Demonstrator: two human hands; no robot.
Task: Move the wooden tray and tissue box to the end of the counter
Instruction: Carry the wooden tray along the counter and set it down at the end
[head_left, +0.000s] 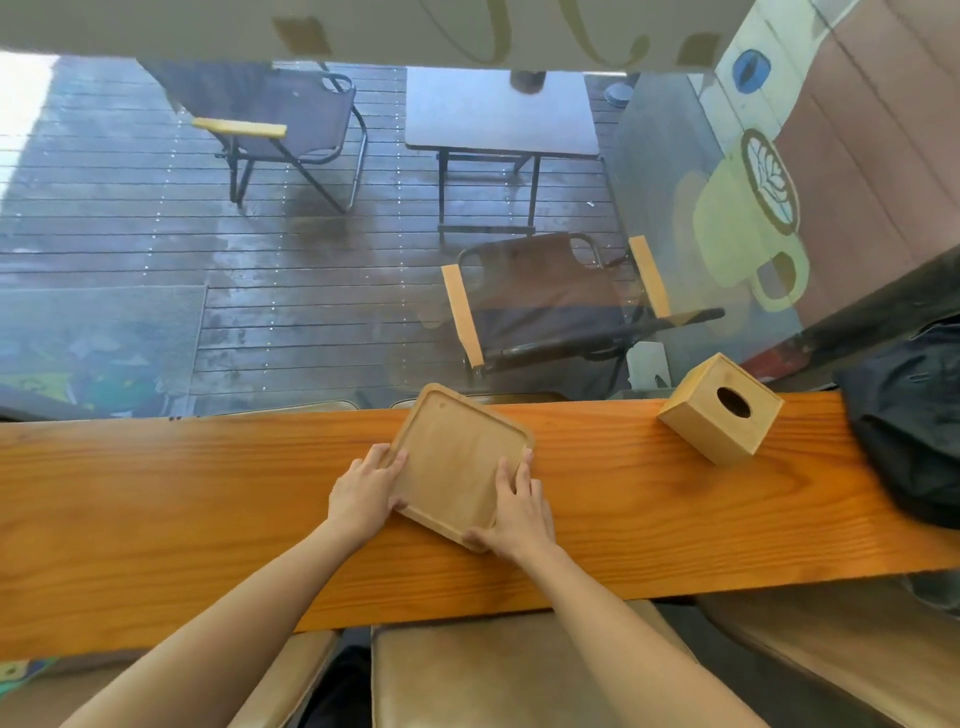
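Note:
A square wooden tray (457, 457) with rounded corners lies skewed on the orange wooden counter (208, 493), near its middle. My left hand (363, 491) grips the tray's left edge, thumb underneath the near corner and fingers on the rim. My right hand (517, 506) holds the tray's right near edge, fingers laid over the rim. A cube-shaped wooden tissue box (719, 408) with a round hole on top sits further right on the counter, apart from both hands.
A black bag (909, 415) lies on the counter's right end, just past the tissue box. A glass window runs along the counter's far edge; chairs and a table stand outside. Cushioned stools (493, 670) sit below the near edge.

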